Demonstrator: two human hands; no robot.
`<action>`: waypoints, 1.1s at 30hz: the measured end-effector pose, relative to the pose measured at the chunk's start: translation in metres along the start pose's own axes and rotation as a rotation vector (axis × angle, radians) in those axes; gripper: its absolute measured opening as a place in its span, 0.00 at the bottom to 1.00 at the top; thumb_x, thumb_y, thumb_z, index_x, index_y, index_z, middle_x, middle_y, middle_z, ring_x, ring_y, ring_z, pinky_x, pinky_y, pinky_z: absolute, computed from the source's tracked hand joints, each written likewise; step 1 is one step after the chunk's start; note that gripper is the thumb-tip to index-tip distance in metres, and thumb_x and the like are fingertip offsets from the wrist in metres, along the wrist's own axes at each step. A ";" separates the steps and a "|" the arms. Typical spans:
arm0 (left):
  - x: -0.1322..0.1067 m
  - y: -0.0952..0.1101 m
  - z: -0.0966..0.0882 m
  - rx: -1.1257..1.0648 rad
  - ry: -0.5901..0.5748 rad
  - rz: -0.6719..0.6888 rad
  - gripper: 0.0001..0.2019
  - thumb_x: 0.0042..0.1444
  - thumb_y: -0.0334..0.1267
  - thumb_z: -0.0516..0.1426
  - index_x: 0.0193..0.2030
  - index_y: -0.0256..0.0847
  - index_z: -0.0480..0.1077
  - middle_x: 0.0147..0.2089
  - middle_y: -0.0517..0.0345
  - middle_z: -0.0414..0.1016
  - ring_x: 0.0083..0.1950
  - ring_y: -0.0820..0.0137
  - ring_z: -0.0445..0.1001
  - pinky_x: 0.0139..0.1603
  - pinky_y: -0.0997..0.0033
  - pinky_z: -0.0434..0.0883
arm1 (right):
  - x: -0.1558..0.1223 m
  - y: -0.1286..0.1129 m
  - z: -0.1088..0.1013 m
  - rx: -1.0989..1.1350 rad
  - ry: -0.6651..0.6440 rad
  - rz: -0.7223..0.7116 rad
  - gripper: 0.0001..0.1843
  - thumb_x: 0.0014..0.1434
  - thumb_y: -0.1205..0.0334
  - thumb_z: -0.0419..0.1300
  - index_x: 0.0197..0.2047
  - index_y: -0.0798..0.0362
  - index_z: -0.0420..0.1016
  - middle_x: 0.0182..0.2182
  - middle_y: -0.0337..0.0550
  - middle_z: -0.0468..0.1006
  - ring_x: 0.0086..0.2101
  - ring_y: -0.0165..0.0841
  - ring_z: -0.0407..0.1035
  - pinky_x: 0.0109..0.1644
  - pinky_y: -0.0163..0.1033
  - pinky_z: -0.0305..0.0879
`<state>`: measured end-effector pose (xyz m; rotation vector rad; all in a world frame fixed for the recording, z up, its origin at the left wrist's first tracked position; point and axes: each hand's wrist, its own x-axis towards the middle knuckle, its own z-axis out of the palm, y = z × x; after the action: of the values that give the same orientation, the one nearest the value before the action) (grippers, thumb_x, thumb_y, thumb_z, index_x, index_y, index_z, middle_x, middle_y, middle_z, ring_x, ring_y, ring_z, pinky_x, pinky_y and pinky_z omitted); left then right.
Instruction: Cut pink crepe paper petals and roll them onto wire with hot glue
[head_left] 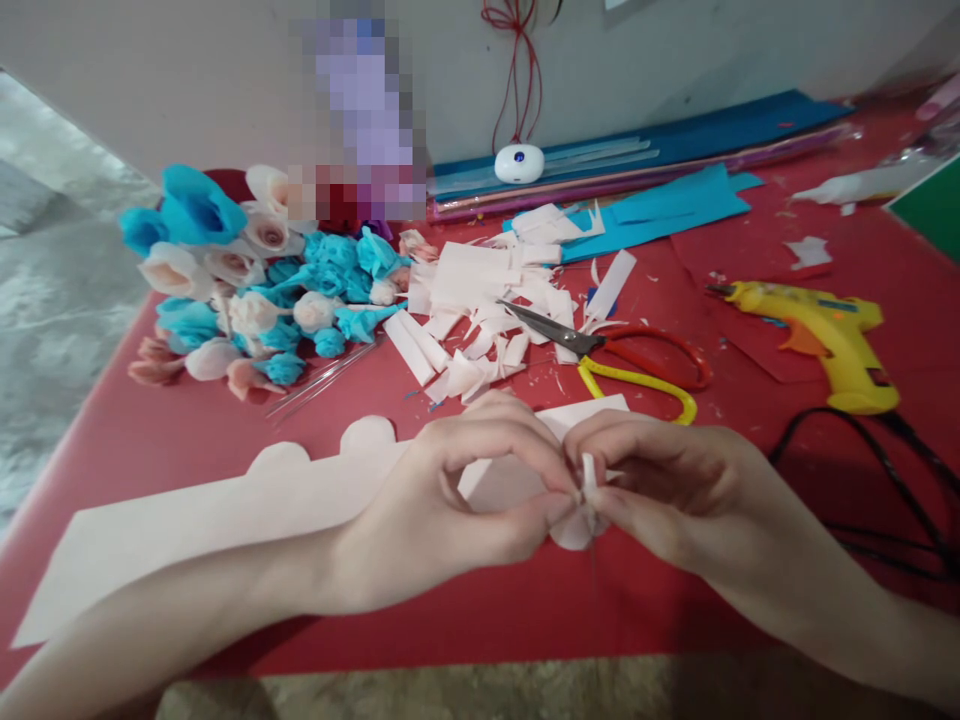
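My left hand [472, 490] and my right hand [682, 490] meet low in the head view, just right of the middle. Each pinches a small white paper flower [573, 530] between thumb and fingers. Its rounded petal hangs below the fingertips, a narrow strip sticks up, and what looks like a thin stem runs down. The fingers hide most of its centre. Under and beyond my left hand lies a long pale paper sheet [217, 535] with two paper circles [367, 435] at its far edge. Scissors [559, 330] with one red and one yellow handle lie partly open beyond my hands.
Blue, white and pink paper flowers [262, 270] are heaped at the back left. White paper scraps [472, 280] pile up mid-table. A yellow glue gun [832, 330] with a black cable [795, 430] lies right. Blue paper [667, 210] and a white oval device [519, 163] are farther back.
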<state>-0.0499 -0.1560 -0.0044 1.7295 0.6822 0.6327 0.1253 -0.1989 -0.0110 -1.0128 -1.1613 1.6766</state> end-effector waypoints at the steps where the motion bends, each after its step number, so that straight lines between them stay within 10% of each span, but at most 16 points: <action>1: 0.000 0.000 0.000 -0.001 0.004 0.010 0.05 0.50 0.26 0.58 0.31 0.38 0.71 0.32 0.57 0.73 0.37 0.71 0.70 0.46 0.65 0.65 | 0.000 0.000 0.000 0.010 0.002 0.000 0.06 0.52 0.74 0.57 0.27 0.55 0.70 0.25 0.35 0.70 0.28 0.24 0.69 0.33 0.28 0.68; 15: -0.002 -0.011 0.005 0.143 0.152 0.283 0.05 0.49 0.26 0.60 0.32 0.38 0.73 0.31 0.58 0.76 0.35 0.72 0.70 0.47 0.63 0.62 | -0.002 0.004 0.001 0.047 0.024 -0.047 0.06 0.56 0.71 0.56 0.29 0.53 0.69 0.29 0.36 0.68 0.32 0.24 0.67 0.37 0.28 0.67; 33: 0.000 -0.003 0.006 0.176 0.203 0.194 0.04 0.48 0.29 0.60 0.30 0.41 0.74 0.29 0.57 0.74 0.33 0.69 0.67 0.44 0.60 0.64 | -0.003 0.005 0.003 0.032 0.063 0.015 0.06 0.51 0.72 0.58 0.26 0.53 0.68 0.22 0.33 0.69 0.24 0.22 0.67 0.29 0.25 0.66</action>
<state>-0.0462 -0.1588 -0.0088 1.9265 0.7330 0.9153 0.1225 -0.2037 -0.0146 -1.0490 -1.0857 1.6579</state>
